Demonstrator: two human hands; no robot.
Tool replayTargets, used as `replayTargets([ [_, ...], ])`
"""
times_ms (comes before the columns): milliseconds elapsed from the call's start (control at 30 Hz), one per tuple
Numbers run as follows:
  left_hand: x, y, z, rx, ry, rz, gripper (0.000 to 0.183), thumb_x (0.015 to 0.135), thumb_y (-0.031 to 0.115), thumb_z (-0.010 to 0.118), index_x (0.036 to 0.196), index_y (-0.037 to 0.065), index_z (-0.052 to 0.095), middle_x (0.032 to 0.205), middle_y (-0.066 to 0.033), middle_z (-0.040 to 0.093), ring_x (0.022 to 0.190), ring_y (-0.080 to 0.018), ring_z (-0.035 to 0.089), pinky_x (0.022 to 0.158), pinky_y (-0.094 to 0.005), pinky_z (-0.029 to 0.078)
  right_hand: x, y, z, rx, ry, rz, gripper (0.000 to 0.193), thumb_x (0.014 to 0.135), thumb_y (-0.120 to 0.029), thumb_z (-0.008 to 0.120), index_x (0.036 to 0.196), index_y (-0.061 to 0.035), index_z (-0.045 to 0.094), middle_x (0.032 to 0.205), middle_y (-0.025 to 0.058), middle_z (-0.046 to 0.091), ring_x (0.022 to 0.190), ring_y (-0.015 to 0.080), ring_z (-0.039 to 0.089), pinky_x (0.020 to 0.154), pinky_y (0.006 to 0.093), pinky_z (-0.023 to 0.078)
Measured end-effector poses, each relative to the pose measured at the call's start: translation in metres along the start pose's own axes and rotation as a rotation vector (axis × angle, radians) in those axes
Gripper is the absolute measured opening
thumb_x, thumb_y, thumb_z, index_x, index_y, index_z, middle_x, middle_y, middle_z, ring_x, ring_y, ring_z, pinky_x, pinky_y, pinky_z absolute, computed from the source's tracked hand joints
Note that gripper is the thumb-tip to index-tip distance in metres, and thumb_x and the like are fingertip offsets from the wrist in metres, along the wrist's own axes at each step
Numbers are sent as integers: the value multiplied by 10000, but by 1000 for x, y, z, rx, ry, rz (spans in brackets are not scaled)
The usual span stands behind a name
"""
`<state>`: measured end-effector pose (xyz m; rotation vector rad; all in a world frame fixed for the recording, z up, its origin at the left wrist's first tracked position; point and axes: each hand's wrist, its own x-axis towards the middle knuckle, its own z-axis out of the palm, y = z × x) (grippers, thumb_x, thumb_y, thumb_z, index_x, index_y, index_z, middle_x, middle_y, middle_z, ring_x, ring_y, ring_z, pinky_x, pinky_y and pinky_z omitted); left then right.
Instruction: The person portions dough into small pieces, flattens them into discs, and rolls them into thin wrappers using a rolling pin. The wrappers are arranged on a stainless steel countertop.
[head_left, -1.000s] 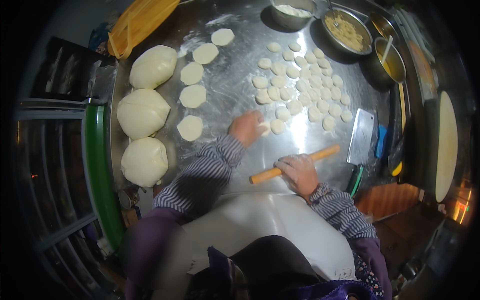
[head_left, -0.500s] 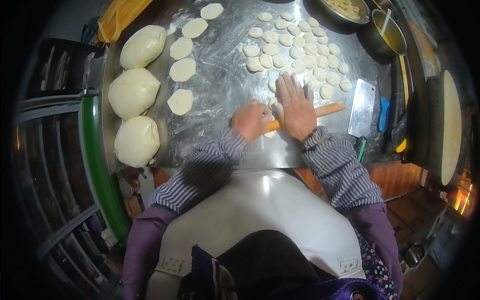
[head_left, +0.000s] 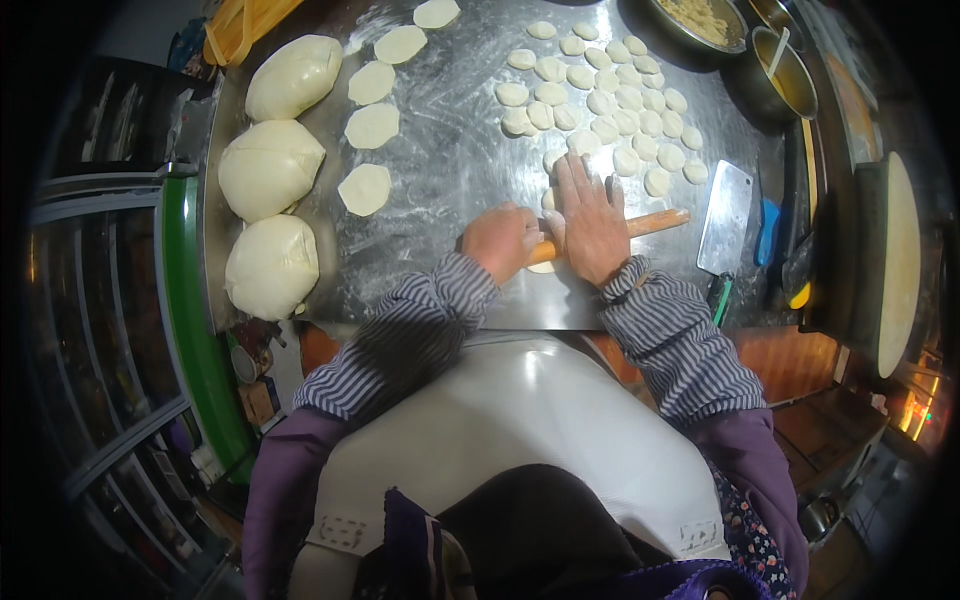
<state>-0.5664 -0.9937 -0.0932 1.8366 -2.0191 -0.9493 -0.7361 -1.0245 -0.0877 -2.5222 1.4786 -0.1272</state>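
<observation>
1. Left hand [head_left: 500,240]: curled loosely, palm down on the near end of the plain wooden rolling pin [head_left: 655,221]; pressing, not clamped.
2. Right hand [head_left: 590,215]: fully flat, fingers spread and pointing away, palm bearing on the middle of the same pin; nothing enclosed.
3. Rolling pin: lying across the near centre of the table, free end projecting to the right toward the steel cleaver [head_left: 725,215].
4. Small pale dough piece [head_left: 543,266]: under the pin, only a rim showing at the near edge between the hands.
5. Handling, as judged: dough soft, light, easily deformed and torn when thin; likely tacky where unfloured. Pin stiff, smooth, prone to roll away; best controlled with flat palms on top, either side of the dough.
6. Surface: floured stainless steel table [head_left: 450,170], hard and slick; flour streaks visible.
7. Surroundings on table: cluster of small round dough discs [head_left: 600,100] beyond the hands; four flattened dough rounds [head_left: 365,188] to the left; three large dough mounds [head_left: 270,170] along the left edge; metal bowls [head_left: 780,80] at the far right.
8. Room: dim; round flat griddle [head_left: 895,260] on the right, green-edged rack [head_left: 185,320] on the left.
</observation>
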Motion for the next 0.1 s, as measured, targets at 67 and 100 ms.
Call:
replayTargets([
  [67, 0, -2, -3, -32, -1, -20, 201, 829, 254, 648, 923, 77, 665, 910, -151, 618, 869, -348, 601, 784, -444, 466, -10, -4, -2, 19, -32, 8, 746, 905, -420, 563, 1469, -15, 290, 1539, 167, 289, 1408, 310, 303, 1118, 553, 254],
  [100, -2, -3, -3, -77, 26, -15, 208, 829, 264, 650, 921, 78, 669, 912, -152, 618, 884, -349, 599, 807, -449, 458, -8, -5, -2, 16, -42, 8, 746, 905, -420, 563, 1469, -15, 290, 1539, 167, 289, 1408, 310, 303, 1118, 553, 254],
])
